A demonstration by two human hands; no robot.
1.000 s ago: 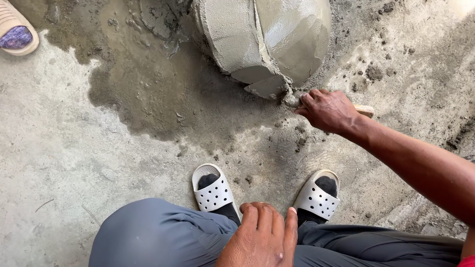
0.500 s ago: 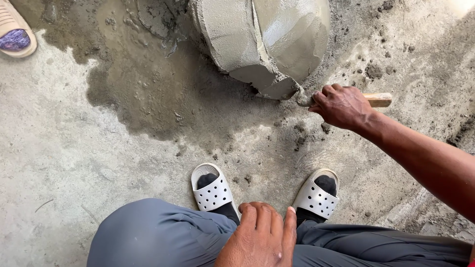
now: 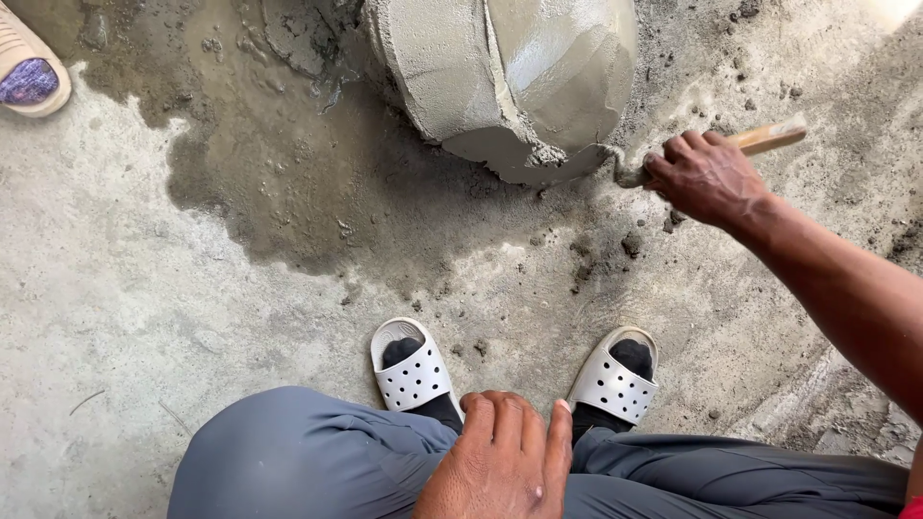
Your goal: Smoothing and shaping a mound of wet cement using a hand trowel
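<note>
Wet grey cement coats a rounded, drum-shaped form (image 3: 510, 77) that sits at the top middle of the view on a rough concrete floor (image 3: 144, 288). Its lower edge meets the ground just left of a wooden-handled trowel (image 3: 764, 137), whose mortar-caked blade end reaches toward that edge. The right hand (image 3: 707, 178) is curled closed around the trowel's handle, the pale wood sticking out past the knuckles. A dark damp patch (image 3: 288, 173) spreads over the floor left of the form, with loose crumbs of mortar scattered below it. Nearer the viewer stand two white perforated slip-on sandals (image 3: 413, 370) over dark socks. The left hand (image 3: 500, 461) lies flat and open, fingers together, on a grey-trousered knee (image 3: 288, 452), grasping nothing. Another person's beige sandal (image 3: 29, 67) shows at the top left corner.
</note>
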